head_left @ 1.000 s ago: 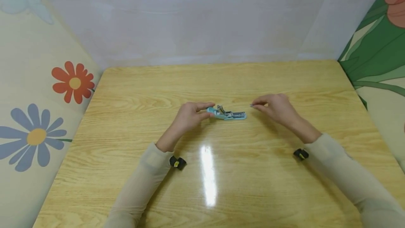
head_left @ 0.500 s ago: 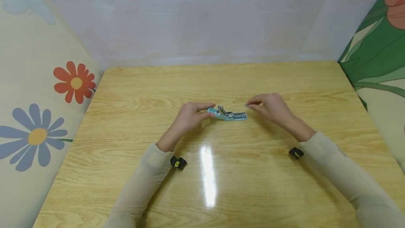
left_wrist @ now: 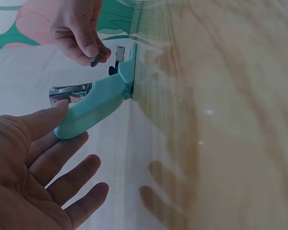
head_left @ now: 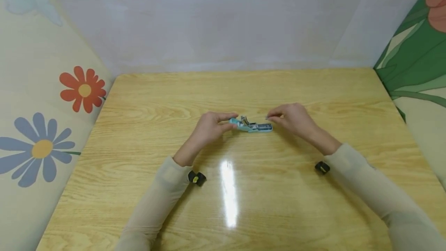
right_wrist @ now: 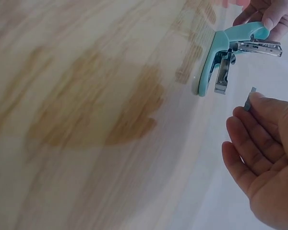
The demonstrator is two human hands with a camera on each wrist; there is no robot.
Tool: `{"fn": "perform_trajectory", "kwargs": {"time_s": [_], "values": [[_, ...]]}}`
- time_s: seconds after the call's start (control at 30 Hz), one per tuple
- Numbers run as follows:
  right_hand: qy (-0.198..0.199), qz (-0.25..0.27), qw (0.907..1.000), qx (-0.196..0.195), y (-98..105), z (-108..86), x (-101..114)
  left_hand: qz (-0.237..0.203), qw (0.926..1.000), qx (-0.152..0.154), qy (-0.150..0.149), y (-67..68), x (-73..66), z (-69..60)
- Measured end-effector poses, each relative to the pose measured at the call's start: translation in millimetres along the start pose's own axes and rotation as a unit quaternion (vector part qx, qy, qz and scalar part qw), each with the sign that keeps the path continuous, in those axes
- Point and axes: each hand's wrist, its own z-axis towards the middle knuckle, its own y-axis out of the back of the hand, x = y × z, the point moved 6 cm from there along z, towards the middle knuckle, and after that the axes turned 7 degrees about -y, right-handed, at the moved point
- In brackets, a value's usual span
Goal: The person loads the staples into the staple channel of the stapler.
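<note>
A turquoise stapler (head_left: 244,128) lies opened out on the table, its metal staple channel exposed and a metal part sticking up. My left hand (head_left: 208,128) pinches the raised end of the stapler's top cover between thumb and fingers; the left wrist view shows the stapler (left_wrist: 97,103) in that grip, other fingers spread. Just right of and above the staple channel, my right hand (head_left: 294,119) pinches a small strip of staples (right_wrist: 250,99) between thumb and forefinger. The strip is apart from the stapler.
The wooden table (head_left: 146,96) reaches back to a white wall sheet (head_left: 209,22). Painted flower panels (head_left: 42,149) stand at the left and right sides. A black wrist device (head_left: 196,178) is on each sleeve.
My right hand has moved left with the staple strip, closer to the stapler's open channel. My left hand and the stapler have hardly moved.
</note>
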Motion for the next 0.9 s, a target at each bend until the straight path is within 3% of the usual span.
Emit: {"fn": "perform_trajectory", "kwargs": {"time_s": [0.3,0.9], "values": [[0.012,-0.023,0.9996,0.007,-8,1.9,7,0.003,1.0000,0.003,0.004,-0.5,-0.5,1.2],[0.034,-0.050,0.9982,0.003,-14,0.3,9,0.016,0.9997,-0.002,-0.019,-0.7,0.4,3.6]]}}
